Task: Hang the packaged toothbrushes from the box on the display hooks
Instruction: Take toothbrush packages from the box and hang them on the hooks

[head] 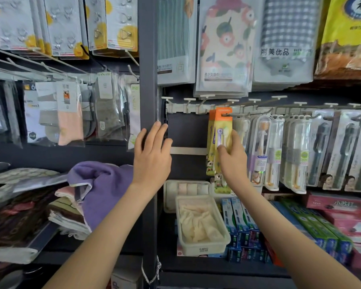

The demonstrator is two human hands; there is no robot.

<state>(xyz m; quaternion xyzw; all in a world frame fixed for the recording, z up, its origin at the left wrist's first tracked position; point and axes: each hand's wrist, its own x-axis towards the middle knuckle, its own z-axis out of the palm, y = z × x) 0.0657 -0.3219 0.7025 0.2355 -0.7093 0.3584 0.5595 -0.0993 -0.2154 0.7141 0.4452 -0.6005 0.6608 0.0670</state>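
My right hand (232, 157) grips a yellow-and-orange packaged toothbrush (222, 134) by its middle, thumb on the front. The pack's orange top sits at a display hook (227, 114) on the white hook rail (183, 108); another pack of the same kind hangs just behind it. My left hand (152, 151) is raised with fingers spread and relaxed, holding nothing, in front of the dark upright post (148, 80). Empty hooks (168, 100) stand to the left of the pack. The box is not in view.
Clear-cased toothbrushes (267, 151) and dark-brush packs (342, 151) hang to the right. Below are a white tub of cloths (200, 224), toothpaste boxes (238, 224) and pink boxes (346, 213). Folded purple towels (100, 184) lie at the left, socks (71, 113) hang above them.
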